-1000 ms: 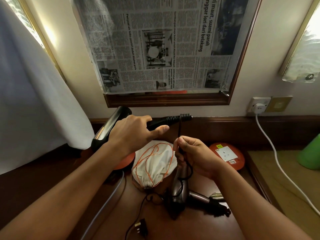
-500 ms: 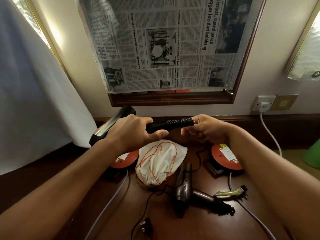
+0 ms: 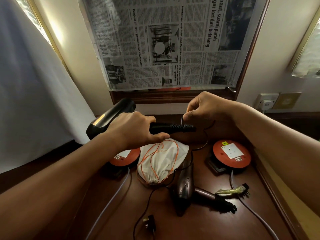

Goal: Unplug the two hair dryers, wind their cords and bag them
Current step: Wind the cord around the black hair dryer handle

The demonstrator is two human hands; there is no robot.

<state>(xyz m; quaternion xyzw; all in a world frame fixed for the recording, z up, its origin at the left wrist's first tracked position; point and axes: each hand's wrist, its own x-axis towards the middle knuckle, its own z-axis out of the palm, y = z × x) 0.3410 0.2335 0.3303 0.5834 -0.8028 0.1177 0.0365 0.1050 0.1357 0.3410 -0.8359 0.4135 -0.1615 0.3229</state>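
My left hand (image 3: 133, 129) grips the handle of a black hair dryer (image 3: 110, 116), held level above the table with its barrel pointing left. My right hand (image 3: 206, 108) pinches the dryer's thin black cord (image 3: 204, 139) just above the ribbed strain relief at the handle's end. The cord loops down to the table and trails to a loose black plug (image 3: 149, 224) near the front. A second, bronze hair dryer (image 3: 186, 184) lies on the table with its cord wound at the handle. A white drawstring bag (image 3: 161, 160) with orange string lies below the held dryer.
Two orange extension reels stand on the wooden table, one at the left (image 3: 124, 158) and one at the right (image 3: 232, 155), each with a grey cable running forward. A wall socket (image 3: 265, 103) holds a white plug. A newspaper-covered mirror (image 3: 169, 42) hangs behind. White curtain (image 3: 34, 84) at left.
My right hand rose from below the dryer's handle end to above it, carrying the cord round the strain relief. The left hand kept its hold on the dryer.
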